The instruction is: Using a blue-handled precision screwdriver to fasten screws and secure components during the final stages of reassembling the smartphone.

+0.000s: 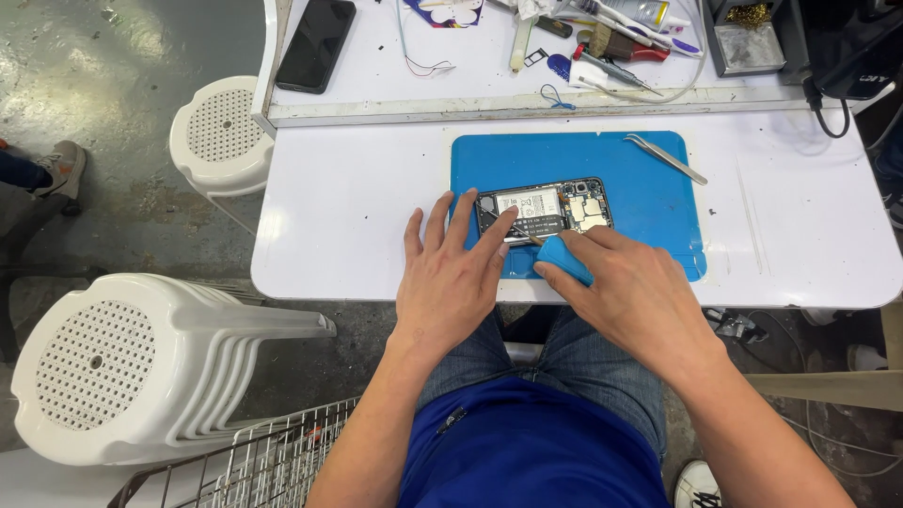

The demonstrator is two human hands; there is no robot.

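Centrally, a white rectangular work table (357, 216), with a blue rectangular rubber mat (649, 198) lying flat on it near the front edge. Left of the table, two stacks of white perforated plastic stools (141, 367), one low and close, one farther back beside the table corner. On the mat, an opened black smartphone with its back cover off (546, 209), battery and circuit board exposed, lying lengthwise. Left hand (451, 277) spread flat, fingers open and splayed, index fingertip pressing on the phone's left end. Right hand (630, 287) closed around a blue-handled slim tool (564, 259), thin tip touching the phone's lower edge just beside the left index finger. Farther back, on a raised white shelf, a black intact phone lying face down (315, 44) at the left, and a clutter of small hand tools and brushes (611, 38) toward the right. On the mat's upper right corner, silver metal tweezers (666, 157), well apart from both hands.
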